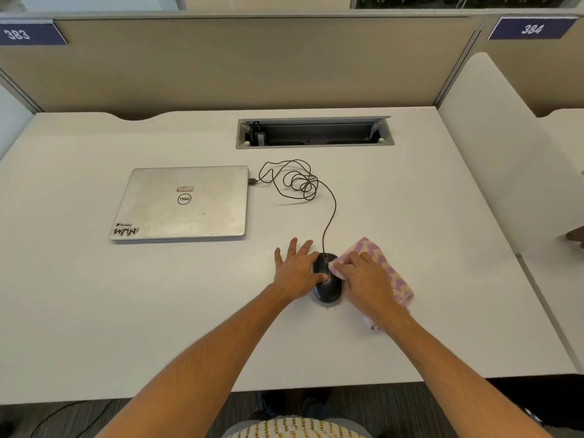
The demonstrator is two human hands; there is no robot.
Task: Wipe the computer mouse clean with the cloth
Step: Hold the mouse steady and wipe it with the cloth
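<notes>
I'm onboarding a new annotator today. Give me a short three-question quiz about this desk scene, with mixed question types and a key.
1. True or false: the laptop lies shut on the desk.
2. Which hand presses the cloth against the mouse?
A. left hand
B. right hand
C. both
3. Fill in: the mouse cable runs in loose loops to a plug at the laptop's ______ edge, as seen from the camera.

Key:
1. True.
2. B. The left hand lies with fingers spread, steadying the mouse from its other side.
3. Right.
</notes>
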